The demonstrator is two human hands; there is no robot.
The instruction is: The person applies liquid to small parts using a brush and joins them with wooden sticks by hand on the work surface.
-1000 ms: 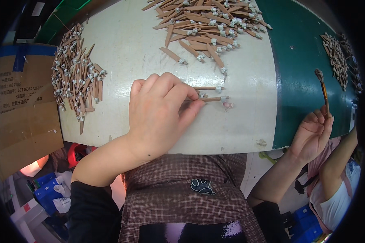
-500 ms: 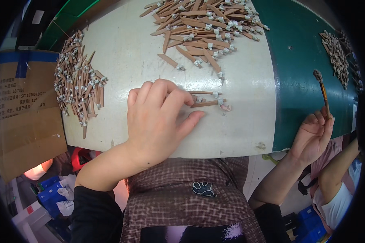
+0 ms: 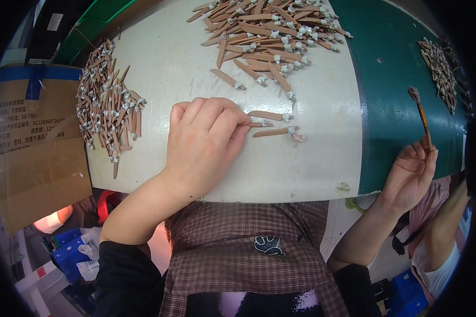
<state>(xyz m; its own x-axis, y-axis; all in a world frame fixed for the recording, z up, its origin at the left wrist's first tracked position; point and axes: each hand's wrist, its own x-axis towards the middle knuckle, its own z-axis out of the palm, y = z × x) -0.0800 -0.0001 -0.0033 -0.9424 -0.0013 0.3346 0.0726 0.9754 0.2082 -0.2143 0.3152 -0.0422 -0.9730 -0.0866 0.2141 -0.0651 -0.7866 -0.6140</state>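
My left hand (image 3: 203, 140) is over the white tabletop, thumb and fingertips pinched together on one end of a small brown knife-shaped piece (image 3: 260, 124). Most of that piece is hidden by the fingers; its pale lumpy end points right. Two similar pieces lie on either side of it: one with a pale end (image 3: 269, 114) just beyond, and one with a pinkish curl at its tip (image 3: 272, 132) just nearer. Off to the right, my right hand (image 3: 410, 171) is closed around the handle of a thin paintbrush (image 3: 424, 122), its grey-clotted bristles pointing up.
A large heap of brown pieces (image 3: 275, 39) covers the far tabletop (image 3: 158, 63); another heap (image 3: 108, 103) sits at the left, beside a cardboard box (image 3: 37, 169). Greyish pieces (image 3: 438, 74) lie on the green surface (image 3: 386, 105). Another person's arm (image 3: 444, 222) shows at the right.
My left thumb has closed in against the fingers, which now pinch the middle piece. The two neighbouring pieces lie slightly farther apart. My right hand keeps holding the brush almost unmoved.
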